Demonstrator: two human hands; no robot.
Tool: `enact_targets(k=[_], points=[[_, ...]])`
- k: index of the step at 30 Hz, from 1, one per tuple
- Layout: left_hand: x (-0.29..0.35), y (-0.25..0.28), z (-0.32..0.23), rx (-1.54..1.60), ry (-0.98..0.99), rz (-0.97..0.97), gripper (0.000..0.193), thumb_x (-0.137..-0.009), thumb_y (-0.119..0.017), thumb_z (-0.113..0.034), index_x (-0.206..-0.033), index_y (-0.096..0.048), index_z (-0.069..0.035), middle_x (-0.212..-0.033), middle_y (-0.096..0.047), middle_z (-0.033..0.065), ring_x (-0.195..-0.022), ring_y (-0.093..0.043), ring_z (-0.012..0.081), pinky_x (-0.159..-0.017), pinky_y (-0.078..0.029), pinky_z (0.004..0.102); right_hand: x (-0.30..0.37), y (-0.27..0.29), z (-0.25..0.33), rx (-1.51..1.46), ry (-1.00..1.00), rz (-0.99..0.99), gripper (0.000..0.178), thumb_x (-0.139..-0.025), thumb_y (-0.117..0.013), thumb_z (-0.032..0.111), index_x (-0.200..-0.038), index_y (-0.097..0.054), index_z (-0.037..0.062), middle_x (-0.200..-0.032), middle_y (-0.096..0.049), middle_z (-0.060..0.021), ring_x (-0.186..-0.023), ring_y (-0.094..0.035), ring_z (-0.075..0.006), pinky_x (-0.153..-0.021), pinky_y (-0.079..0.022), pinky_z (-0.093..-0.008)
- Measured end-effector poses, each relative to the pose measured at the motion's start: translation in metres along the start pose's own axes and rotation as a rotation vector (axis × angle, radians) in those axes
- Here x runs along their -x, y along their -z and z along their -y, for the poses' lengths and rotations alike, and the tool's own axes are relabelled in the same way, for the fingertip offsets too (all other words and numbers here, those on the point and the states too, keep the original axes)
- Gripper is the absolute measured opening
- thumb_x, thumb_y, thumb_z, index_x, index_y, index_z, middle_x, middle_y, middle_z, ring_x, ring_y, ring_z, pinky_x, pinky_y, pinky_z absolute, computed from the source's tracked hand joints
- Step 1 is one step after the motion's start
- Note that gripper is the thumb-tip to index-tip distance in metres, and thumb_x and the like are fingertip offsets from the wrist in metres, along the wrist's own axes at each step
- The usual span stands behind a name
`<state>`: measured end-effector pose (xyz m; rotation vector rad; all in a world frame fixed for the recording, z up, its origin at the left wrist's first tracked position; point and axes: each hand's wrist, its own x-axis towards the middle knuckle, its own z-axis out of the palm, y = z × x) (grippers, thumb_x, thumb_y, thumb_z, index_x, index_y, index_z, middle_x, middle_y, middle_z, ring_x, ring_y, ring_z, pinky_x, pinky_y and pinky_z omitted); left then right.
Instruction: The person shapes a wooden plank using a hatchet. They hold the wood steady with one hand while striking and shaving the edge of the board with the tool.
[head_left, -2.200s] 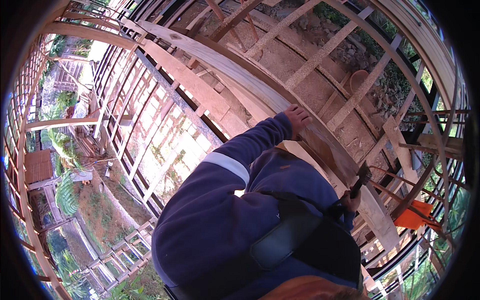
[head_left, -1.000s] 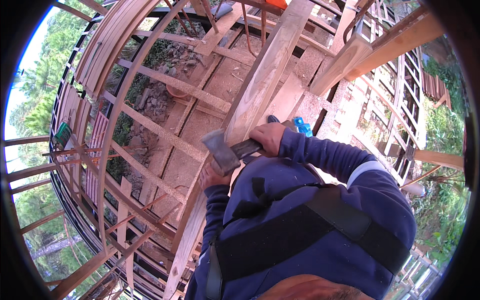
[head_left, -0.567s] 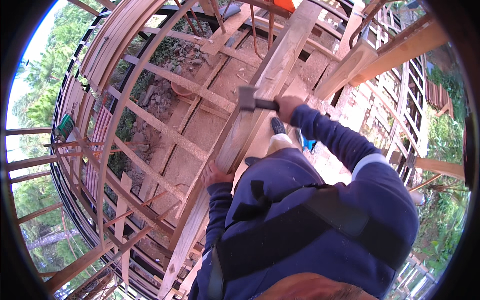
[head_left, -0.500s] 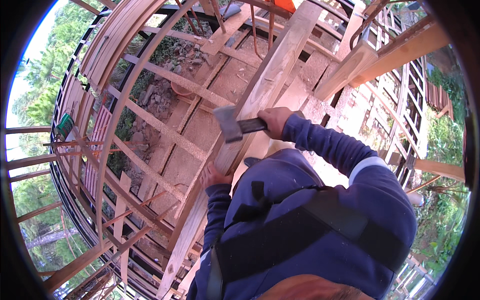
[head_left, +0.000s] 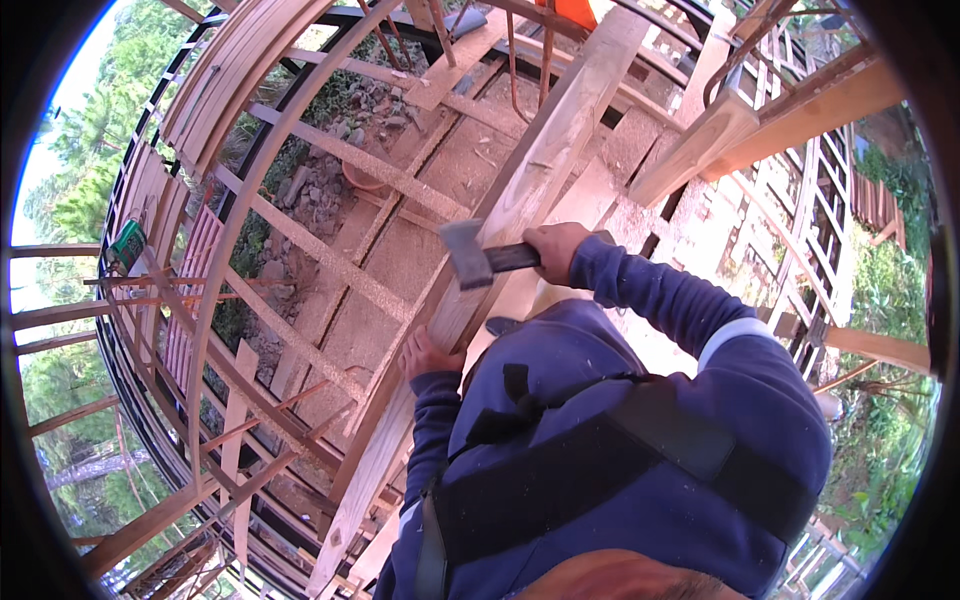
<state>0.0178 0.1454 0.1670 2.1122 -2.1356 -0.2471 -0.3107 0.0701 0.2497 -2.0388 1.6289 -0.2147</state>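
My right hand (head_left: 556, 248) is closed round the dark handle of a hatchet (head_left: 470, 256). Its grey metal head is over the left edge of a long, thick wooden beam (head_left: 533, 172), which runs diagonally past my body. Whether the blade touches the wood I cannot tell. Lower down on the same beam, my left hand (head_left: 430, 357) grips the edge, with its fingers over the far side. Both arms are in dark blue sleeves.
A slatted timber frame (head_left: 345, 265) spreads below, with rubble (head_left: 300, 190) and sawdust showing through its gaps. Stacked boards (head_left: 225, 85) lie at the upper left. An upright post end (head_left: 700, 145) stands to the right. Thin rods (head_left: 512, 60) rise near the far end.
The hatchet and my right hand have shifted slightly to the right and down. My left hand stays in place on the beam.
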Motion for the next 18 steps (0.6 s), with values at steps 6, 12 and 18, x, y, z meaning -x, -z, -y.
enact_targets(k=[6, 12, 18], points=[[0.002, -0.006, 0.008, -0.02, 0.004, -0.007, 0.076, -0.061, -0.083, -0.045, -0.121, -0.057, -0.007, -0.114, -0.066, 0.0123, -0.108, -0.061, 0.033, -0.094, -0.046, 0.0465, -0.008, 0.01, -0.046, 0.206, -0.06, 0.159, 0.02, -0.079, -0.061, 0.014, -0.098, -0.066, 0.0075, -0.093, -0.071, -0.016, -0.092, -0.07, -0.0369, -0.078, -0.056, -0.0441], [0.012, 0.004, 0.004, -0.032, -0.007, -0.002, 0.075, -0.061, -0.084, -0.046, -0.12, -0.057, -0.007, -0.112, -0.066, 0.0135, -0.107, -0.062, 0.033, -0.094, -0.046, 0.0459, -0.015, 0.018, -0.053, 0.039, -0.455, -0.002, 0.023, -0.086, -0.057, 0.018, -0.105, -0.066, 0.0083, -0.101, -0.072, -0.0196, -0.098, -0.068, -0.0413, -0.087, -0.054, -0.0489], [0.002, -0.005, 0.009, 0.025, -0.021, -0.038, 0.076, -0.063, -0.083, -0.05, -0.119, -0.057, -0.006, -0.11, -0.067, 0.0145, -0.107, -0.062, 0.0337, -0.094, -0.046, 0.0464, 0.001, -0.009, -0.002, 0.106, 0.51, 0.014, 0.022, -0.081, -0.066, 0.021, -0.099, -0.062, 0.0097, -0.097, -0.069, -0.0183, -0.093, -0.07, -0.0365, -0.081, -0.055, -0.0478]])
